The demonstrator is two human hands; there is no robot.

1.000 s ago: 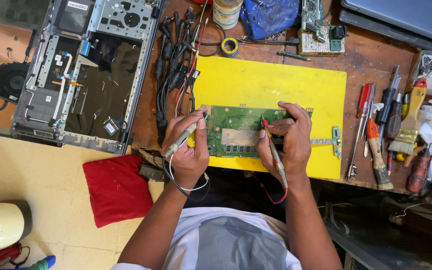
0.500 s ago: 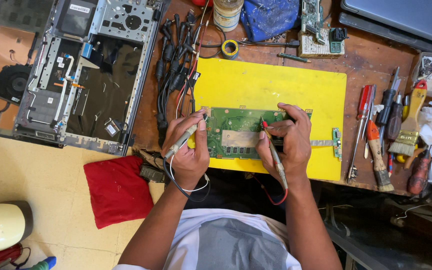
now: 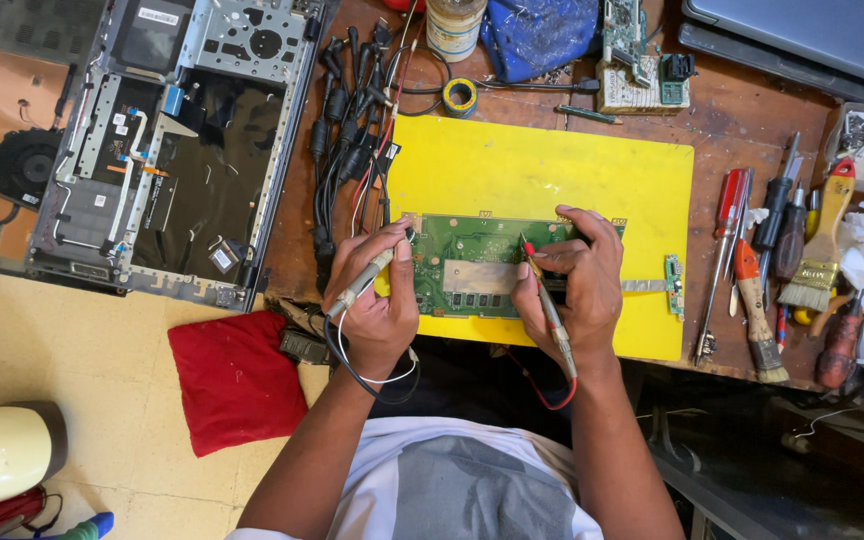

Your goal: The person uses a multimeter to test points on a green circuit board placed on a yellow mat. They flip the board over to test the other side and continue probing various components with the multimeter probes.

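Mid-frame, left hand [image 3: 377,305] grips a probe [image 3: 364,282], right hand [image 3: 562,280] grips another [image 3: 546,300]; both tips touch the board [image 3: 472,275], testing underway.

A flat green rectangular circuit board [image 3: 482,275] bears a pale tan centre strip and lies on a plain yellow rectangular mat [image 3: 552,180]. The red-tipped slim probe [image 3: 544,300] trails a red wire; the grey slim probe [image 3: 362,285] trails a black one. A plain red fabric cushion [image 3: 237,380] sits on the cream tiled floor [image 3: 82,350].

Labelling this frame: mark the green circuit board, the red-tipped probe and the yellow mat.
green circuit board [image 3: 472,262], head view, bare green area between the hands.
red-tipped probe [image 3: 533,265], head view, red end near its tip.
yellow mat [image 3: 532,170], head view, bare part above the board.
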